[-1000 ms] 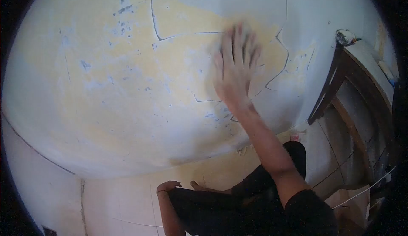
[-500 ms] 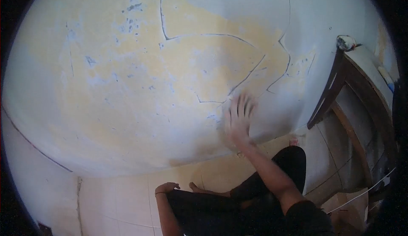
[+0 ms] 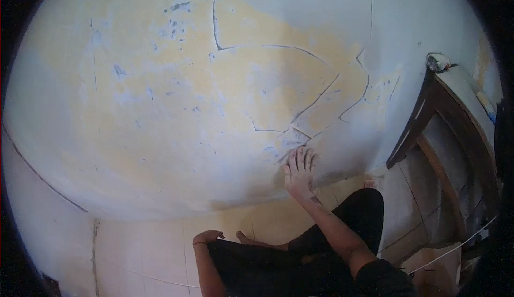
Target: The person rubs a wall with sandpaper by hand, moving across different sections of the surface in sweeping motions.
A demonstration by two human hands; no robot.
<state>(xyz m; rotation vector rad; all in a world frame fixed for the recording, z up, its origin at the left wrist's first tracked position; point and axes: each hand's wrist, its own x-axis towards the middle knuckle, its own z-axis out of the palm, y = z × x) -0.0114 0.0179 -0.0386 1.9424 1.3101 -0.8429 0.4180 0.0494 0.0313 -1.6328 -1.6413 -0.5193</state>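
My right hand (image 3: 301, 173) lies against the lower part of the wall (image 3: 176, 136), its back toward me and its fingers stretched out. Whether something thin lies under the palm is hidden. Just above the fingertips, cracks and a broken-edged patch (image 3: 297, 135) show in the yellowish, worn paint. My left hand (image 3: 209, 236) rests at my bent knee, fingers loosely extended, with nothing visible in it. Black trousers (image 3: 257, 265) cover my legs as I sit on the floor close to the wall.
A dark wooden frame (image 3: 412, 117) leans at the right, with a whitish wad (image 3: 438, 61) on its top corner and a blue-tipped brush-like item (image 3: 487, 107) beside it. A brown cardboard piece (image 3: 441, 267) and a white cord (image 3: 455, 251) lie at lower right on the tiled floor (image 3: 144, 249).
My right hand has slid downward on the wall, uncovering the broken-edged patch and crack above it. My left hand stays at my knee. The view has shifted slightly.
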